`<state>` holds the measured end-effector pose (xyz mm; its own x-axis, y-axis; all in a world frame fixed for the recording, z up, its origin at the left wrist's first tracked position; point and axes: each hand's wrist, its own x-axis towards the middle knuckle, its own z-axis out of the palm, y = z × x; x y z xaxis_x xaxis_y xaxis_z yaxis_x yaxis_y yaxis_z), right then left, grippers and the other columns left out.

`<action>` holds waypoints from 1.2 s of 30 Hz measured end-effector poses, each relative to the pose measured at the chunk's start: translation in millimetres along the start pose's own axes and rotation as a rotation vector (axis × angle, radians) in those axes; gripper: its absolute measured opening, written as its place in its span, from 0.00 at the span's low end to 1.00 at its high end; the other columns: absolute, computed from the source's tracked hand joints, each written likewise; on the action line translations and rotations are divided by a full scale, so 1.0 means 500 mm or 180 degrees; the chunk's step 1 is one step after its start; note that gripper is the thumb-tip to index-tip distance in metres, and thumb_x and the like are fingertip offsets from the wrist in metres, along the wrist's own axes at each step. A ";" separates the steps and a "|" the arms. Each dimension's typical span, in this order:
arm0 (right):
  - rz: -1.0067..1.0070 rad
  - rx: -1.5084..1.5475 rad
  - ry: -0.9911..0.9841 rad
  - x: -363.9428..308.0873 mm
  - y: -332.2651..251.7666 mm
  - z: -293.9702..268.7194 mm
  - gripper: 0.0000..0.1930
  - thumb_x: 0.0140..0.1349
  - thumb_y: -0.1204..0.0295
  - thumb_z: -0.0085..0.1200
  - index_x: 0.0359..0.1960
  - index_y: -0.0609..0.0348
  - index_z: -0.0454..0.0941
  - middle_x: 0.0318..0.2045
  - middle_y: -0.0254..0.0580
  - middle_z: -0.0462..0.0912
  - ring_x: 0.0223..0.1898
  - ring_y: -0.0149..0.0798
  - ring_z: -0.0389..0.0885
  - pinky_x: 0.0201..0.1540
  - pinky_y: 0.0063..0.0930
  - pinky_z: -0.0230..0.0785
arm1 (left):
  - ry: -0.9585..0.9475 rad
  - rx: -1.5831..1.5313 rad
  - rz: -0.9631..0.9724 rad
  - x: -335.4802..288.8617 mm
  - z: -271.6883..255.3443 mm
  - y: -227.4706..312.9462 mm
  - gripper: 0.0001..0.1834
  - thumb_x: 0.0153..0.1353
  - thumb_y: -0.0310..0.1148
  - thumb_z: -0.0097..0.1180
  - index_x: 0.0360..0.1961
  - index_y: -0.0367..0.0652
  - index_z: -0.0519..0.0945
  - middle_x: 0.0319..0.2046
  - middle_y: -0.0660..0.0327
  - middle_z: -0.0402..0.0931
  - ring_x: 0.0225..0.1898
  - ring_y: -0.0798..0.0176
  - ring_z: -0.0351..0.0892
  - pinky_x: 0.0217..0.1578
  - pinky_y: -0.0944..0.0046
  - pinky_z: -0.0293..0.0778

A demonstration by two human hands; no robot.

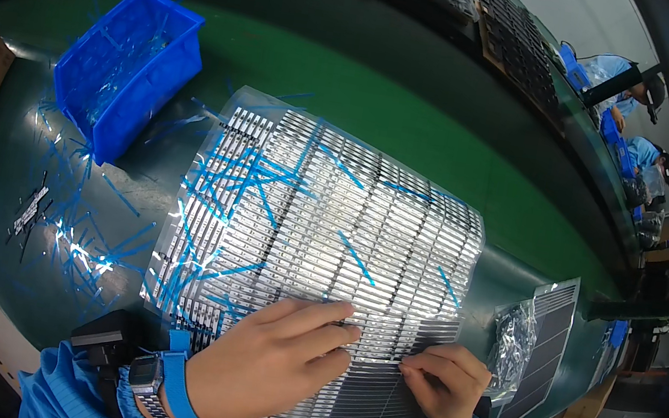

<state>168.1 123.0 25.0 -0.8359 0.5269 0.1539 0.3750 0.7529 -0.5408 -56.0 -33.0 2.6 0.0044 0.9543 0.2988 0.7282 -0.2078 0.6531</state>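
A large sheet of narrow, silvery strips in rows [326,208] lies on the green table under clear film; its near right part is dark grey. My left hand [268,363] lies on the near part of the sheet, fingers stretched out and slightly apart. To its right, my right hand [446,387] has thumb and forefinger pinched together at the border of the silvery and dark parts. What they pinch, if anything, is too small to make out. Thin blue film strips [357,257] are scattered over the sheet, thickest on its left side.
A blue plastic bin [127,65] with film scraps inside stands at the far left. More blue strips [100,243] and a small pile of dark pieces [29,209] lie left of the sheet. At right are a crumpled clear bag [511,348] and another dark sheet [545,353].
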 end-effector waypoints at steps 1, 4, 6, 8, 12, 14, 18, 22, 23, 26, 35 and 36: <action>-0.0011 -0.0006 -0.0004 0.000 0.000 -0.001 0.10 0.46 0.76 0.76 0.32 0.55 0.90 0.30 0.34 0.85 0.27 0.33 0.84 0.29 0.26 0.76 | 0.0001 -0.0010 0.0008 0.000 0.000 0.000 0.08 0.57 0.31 0.65 0.38 0.44 0.87 0.52 0.62 0.82 0.64 0.56 0.76 0.49 0.56 0.77; -0.0029 -0.0001 -0.0008 0.001 0.001 0.000 0.10 0.46 0.76 0.76 0.32 0.55 0.90 0.30 0.34 0.85 0.27 0.33 0.84 0.29 0.27 0.76 | -0.0011 -0.0026 0.0011 0.001 0.000 0.000 0.08 0.57 0.30 0.65 0.38 0.44 0.87 0.52 0.62 0.82 0.64 0.56 0.76 0.50 0.56 0.76; -0.0028 -0.0002 -0.0018 0.001 0.001 0.000 0.10 0.46 0.76 0.76 0.32 0.55 0.90 0.30 0.34 0.85 0.27 0.33 0.84 0.29 0.27 0.76 | -0.0023 -0.0028 0.0006 0.000 0.000 0.001 0.08 0.57 0.30 0.65 0.38 0.44 0.87 0.52 0.62 0.82 0.64 0.56 0.76 0.50 0.56 0.76; -0.0031 -0.0001 -0.0025 0.002 0.001 0.001 0.10 0.46 0.76 0.76 0.32 0.55 0.90 0.30 0.34 0.85 0.27 0.33 0.84 0.29 0.27 0.76 | -0.0048 -0.0217 -0.0018 -0.002 0.000 0.004 0.10 0.56 0.29 0.58 0.39 0.38 0.82 0.54 0.55 0.78 0.65 0.53 0.71 0.58 0.54 0.72; -0.0068 0.0011 -0.0015 0.004 -0.001 -0.001 0.10 0.46 0.76 0.76 0.32 0.55 0.90 0.30 0.35 0.85 0.28 0.34 0.84 0.29 0.27 0.76 | -0.0092 0.0056 0.0006 -0.003 0.000 0.003 0.09 0.57 0.31 0.65 0.39 0.46 0.88 0.53 0.62 0.81 0.64 0.56 0.75 0.50 0.56 0.76; -0.0062 0.0012 -0.0016 0.004 -0.001 -0.001 0.10 0.47 0.76 0.76 0.32 0.55 0.90 0.30 0.35 0.85 0.28 0.34 0.84 0.29 0.27 0.77 | -0.0153 0.0171 0.0090 -0.003 -0.003 0.006 0.10 0.58 0.33 0.63 0.41 0.50 0.88 0.55 0.62 0.79 0.65 0.55 0.73 0.53 0.55 0.75; -0.0042 0.0047 -0.0029 0.004 0.000 -0.001 0.10 0.47 0.76 0.75 0.32 0.55 0.90 0.30 0.35 0.85 0.29 0.34 0.85 0.30 0.27 0.77 | -0.0242 0.0281 0.0173 -0.003 0.000 0.007 0.12 0.59 0.34 0.61 0.44 0.53 0.88 0.58 0.62 0.77 0.65 0.53 0.72 0.56 0.54 0.73; -0.0066 0.0131 -0.0020 0.005 0.000 -0.001 0.10 0.48 0.77 0.75 0.33 0.55 0.90 0.31 0.35 0.85 0.29 0.34 0.85 0.30 0.27 0.78 | -0.0337 0.0397 0.0146 -0.002 -0.003 0.012 0.13 0.59 0.34 0.60 0.46 0.54 0.87 0.58 0.63 0.76 0.65 0.54 0.72 0.58 0.54 0.72; -0.0060 0.0125 0.0007 0.005 0.001 -0.001 0.10 0.48 0.77 0.75 0.33 0.55 0.90 0.31 0.35 0.85 0.29 0.34 0.85 0.30 0.27 0.78 | -0.0344 0.0426 0.0137 -0.002 -0.004 0.014 0.14 0.59 0.34 0.60 0.46 0.54 0.87 0.58 0.63 0.76 0.65 0.54 0.72 0.58 0.54 0.72; -0.0082 0.0136 0.0014 0.003 0.005 0.000 0.10 0.48 0.77 0.75 0.33 0.55 0.90 0.31 0.35 0.85 0.29 0.35 0.85 0.31 0.27 0.78 | -0.0311 0.0435 0.0141 0.000 0.000 0.012 0.13 0.60 0.34 0.60 0.46 0.55 0.87 0.58 0.63 0.76 0.65 0.55 0.72 0.58 0.54 0.72; -0.0162 0.0284 0.0007 -0.003 0.018 0.004 0.10 0.50 0.75 0.74 0.36 0.54 0.89 0.34 0.35 0.86 0.31 0.36 0.87 0.34 0.29 0.81 | -0.0387 0.0649 0.0146 0.006 0.004 0.018 0.17 0.59 0.36 0.62 0.50 0.58 0.87 0.55 0.66 0.77 0.64 0.57 0.71 0.58 0.56 0.69; -0.0152 0.0294 0.0060 -0.004 0.017 0.005 0.10 0.48 0.74 0.75 0.34 0.52 0.90 0.32 0.34 0.86 0.30 0.36 0.86 0.32 0.28 0.80 | -0.0388 0.0666 0.0176 0.008 0.002 0.021 0.17 0.59 0.36 0.62 0.50 0.58 0.87 0.55 0.66 0.77 0.64 0.57 0.71 0.58 0.56 0.69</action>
<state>171.8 127.5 17.8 -0.8439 0.4992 0.1965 0.2955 0.7382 -0.6064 -47.6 -31.2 10.2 0.1214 0.9642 0.2356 0.8506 -0.2234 0.4759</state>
